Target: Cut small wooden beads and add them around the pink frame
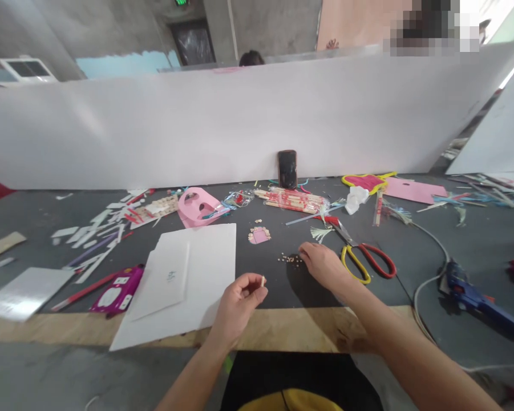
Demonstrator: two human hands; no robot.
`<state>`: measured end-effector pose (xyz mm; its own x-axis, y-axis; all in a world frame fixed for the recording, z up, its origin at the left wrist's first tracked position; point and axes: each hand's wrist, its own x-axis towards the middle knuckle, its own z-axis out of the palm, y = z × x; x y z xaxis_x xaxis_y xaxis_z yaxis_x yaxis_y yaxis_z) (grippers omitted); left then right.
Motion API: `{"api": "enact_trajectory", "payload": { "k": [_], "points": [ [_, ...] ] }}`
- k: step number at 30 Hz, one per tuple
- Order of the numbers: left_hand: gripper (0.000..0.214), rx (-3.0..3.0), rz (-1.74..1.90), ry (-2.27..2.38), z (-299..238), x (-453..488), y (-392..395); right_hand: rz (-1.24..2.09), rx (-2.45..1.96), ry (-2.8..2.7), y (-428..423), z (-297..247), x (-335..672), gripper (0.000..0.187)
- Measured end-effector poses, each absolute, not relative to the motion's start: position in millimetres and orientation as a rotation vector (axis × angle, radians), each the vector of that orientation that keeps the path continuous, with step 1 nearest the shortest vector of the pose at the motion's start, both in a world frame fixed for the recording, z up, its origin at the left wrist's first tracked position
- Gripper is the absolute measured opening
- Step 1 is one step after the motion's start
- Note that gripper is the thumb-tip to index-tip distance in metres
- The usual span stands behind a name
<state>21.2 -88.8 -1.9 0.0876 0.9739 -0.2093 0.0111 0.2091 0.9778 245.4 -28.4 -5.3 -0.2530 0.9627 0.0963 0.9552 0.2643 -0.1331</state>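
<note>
My left hand [238, 305] pinches a short, pale stick piece [262, 281] upright between thumb and finger, over the dark tabletop near its front edge. My right hand [323, 264] is closed, its fingertips down at the right side of a scatter of tiny pale pieces [288, 259]. Whatever lies between those fingertips is hidden. Beyond both hands, a small pink piece [260, 235] edged with pale bits rests on the table. Scissors [354, 244] with one yellow and one red handle lie partly open just right of my right hand.
White sheets [216, 251] lie to the left beside a purple packet [117, 290]. A phone [287, 168] leans against the white partition [197, 125], behind wrapped chopsticks [293, 200]. At right is a blue glue gun [474, 302] with its cord; a pink cutout [199, 205] stands back left.
</note>
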Motion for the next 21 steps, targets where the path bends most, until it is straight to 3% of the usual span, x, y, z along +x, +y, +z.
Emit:
{"api": "enact_trajectory", "payload": {
  "k": [8,14,21],
  "points": [
    [0.031,1.154,0.941,1.102,-1,28,-81,-0.131,-1.953,-2.158,-48,3,316,0.027],
    [0.037,1.234,0.939,1.039,0,39,-74,-0.101,-2.114,-2.022,-69,-13,350,0.033],
    [0.02,1.288,0.91,1.03,13,48,-52,0.084,-2.207,-1.764,-65,-8,358,0.036]
  ]
}}
